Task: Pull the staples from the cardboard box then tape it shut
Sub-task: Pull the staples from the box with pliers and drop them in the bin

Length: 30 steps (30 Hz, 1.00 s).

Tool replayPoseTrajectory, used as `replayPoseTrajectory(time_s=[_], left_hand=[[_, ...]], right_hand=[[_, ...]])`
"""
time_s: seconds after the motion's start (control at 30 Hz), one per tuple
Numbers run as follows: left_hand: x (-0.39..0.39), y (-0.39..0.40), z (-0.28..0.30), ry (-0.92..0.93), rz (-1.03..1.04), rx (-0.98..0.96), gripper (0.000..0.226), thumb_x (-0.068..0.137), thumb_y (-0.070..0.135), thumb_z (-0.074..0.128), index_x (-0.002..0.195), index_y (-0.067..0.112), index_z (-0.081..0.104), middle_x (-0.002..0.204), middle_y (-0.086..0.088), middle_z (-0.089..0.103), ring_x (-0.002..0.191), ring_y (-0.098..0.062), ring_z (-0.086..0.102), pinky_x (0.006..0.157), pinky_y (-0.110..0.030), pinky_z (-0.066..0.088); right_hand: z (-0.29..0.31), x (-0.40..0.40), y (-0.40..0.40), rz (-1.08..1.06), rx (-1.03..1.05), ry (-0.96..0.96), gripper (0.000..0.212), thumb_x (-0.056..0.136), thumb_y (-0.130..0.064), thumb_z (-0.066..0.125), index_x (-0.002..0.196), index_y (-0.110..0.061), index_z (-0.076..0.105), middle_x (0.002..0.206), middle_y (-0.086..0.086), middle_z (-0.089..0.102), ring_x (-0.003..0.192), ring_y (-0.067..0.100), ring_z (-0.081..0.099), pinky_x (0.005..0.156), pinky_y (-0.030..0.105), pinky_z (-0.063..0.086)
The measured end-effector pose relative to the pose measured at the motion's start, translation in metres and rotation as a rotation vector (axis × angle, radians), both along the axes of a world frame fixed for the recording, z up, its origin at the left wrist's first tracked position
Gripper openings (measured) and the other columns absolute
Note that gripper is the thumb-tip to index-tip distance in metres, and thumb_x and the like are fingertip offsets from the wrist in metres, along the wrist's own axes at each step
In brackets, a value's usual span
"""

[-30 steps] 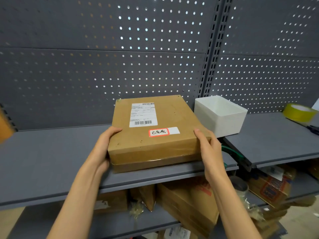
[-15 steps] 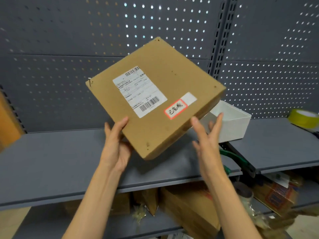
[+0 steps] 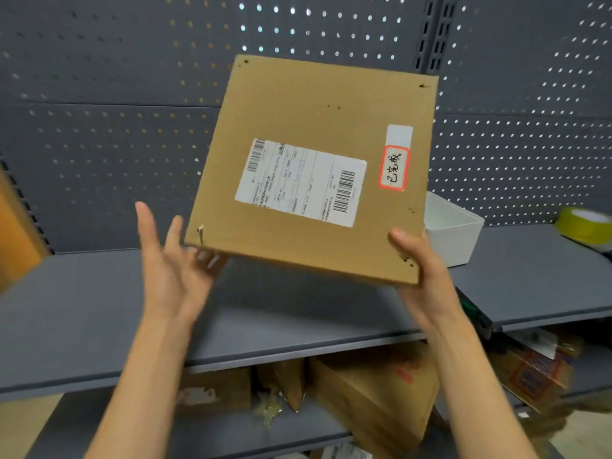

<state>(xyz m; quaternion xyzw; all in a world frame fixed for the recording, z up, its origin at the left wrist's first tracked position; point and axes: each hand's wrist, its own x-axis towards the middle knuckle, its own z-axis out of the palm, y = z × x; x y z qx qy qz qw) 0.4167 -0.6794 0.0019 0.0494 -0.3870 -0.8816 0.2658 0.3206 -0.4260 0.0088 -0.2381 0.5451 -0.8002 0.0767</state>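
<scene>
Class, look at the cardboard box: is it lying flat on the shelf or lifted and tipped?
Lifted and tipped. The cardboard box is clear of the grey shelf, its labelled face toward the camera, right hand gripping its lower corner.

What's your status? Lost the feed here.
Right hand grips box at its lower corner, box tilted up off the shelf. Left hand open beside it. One staple showing.

I see a grey shelf (image 3: 82, 313) before a perforated back panel (image 3: 99, 144); on it, a white open bin (image 3: 453, 233). Lower shelf: cardboard cartons (image 3: 374, 392). A green-handled tool (image 3: 470, 306) sits between shelf sections.
</scene>
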Motion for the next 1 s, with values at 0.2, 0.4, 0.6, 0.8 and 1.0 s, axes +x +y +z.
replayPoseTrajectory(time_s=[0.2, 0.4, 0.6, 0.8, 1.0], left_hand=[[0.012, -0.02, -0.002, -0.15, -0.165, -0.314, 0.083, 0.064, 0.06, 0.071, 0.135, 0.025, 0.049, 0.118, -0.004, 0.067, 0.105, -0.019, 0.064, 0.087, -0.038, 0.053], [0.003, 0.004, -0.012, -0.285, -0.04, -0.256, 0.041, 0.09, 0.037, 0.05, 0.129, 0.023, 0.053, 0.114, -0.004, 0.068, 0.091, -0.015, 0.068, 0.063, -0.026, 0.056], [-0.008, 0.012, -0.02, -0.427, -0.001, -0.202, 0.027, 0.092, 0.042, 0.049, 0.102, 0.023, 0.064, 0.084, 0.001, 0.075, 0.066, -0.012, 0.07, 0.063, -0.029, 0.05], [-0.016, 0.012, -0.024, -0.418, -0.047, -0.226, 0.027, 0.092, 0.039, 0.047, 0.1, 0.021, 0.066, 0.074, 0.004, 0.074, 0.06, -0.009, 0.069, 0.06, -0.027, 0.047], [-0.022, 0.012, -0.029, -0.429, -0.084, -0.249, 0.029, 0.092, 0.039, 0.046, 0.103, 0.02, 0.066, 0.076, 0.004, 0.074, 0.061, -0.01, 0.069, 0.062, -0.028, 0.048]], right_hand=[[0.004, -0.018, 0.011, 0.089, 0.108, -0.156, 0.026, 0.074, -0.038, 0.063, 0.097, -0.029, 0.07, 0.094, -0.005, 0.071, 0.082, 0.01, 0.065, 0.071, 0.029, 0.046], [-0.005, -0.025, 0.001, 0.061, 0.138, -0.264, 0.025, 0.087, -0.043, 0.051, 0.086, -0.031, 0.072, 0.086, -0.008, 0.072, 0.073, 0.005, 0.066, 0.069, 0.028, 0.044], [-0.018, -0.029, 0.0, 0.007, 0.133, -0.355, 0.032, 0.089, -0.045, 0.051, 0.104, -0.025, 0.071, 0.103, -0.002, 0.072, 0.095, 0.014, 0.064, 0.084, 0.032, 0.047], [-0.026, -0.032, 0.003, -0.045, 0.155, -0.414, 0.03, 0.089, -0.041, 0.053, 0.107, -0.023, 0.069, 0.099, 0.001, 0.072, 0.093, 0.016, 0.065, 0.079, 0.033, 0.05], [-0.034, -0.038, 0.005, -0.068, 0.192, -0.437, 0.032, 0.09, -0.04, 0.052, 0.11, -0.02, 0.069, 0.107, 0.004, 0.071, 0.098, 0.018, 0.065, 0.078, 0.033, 0.05]])
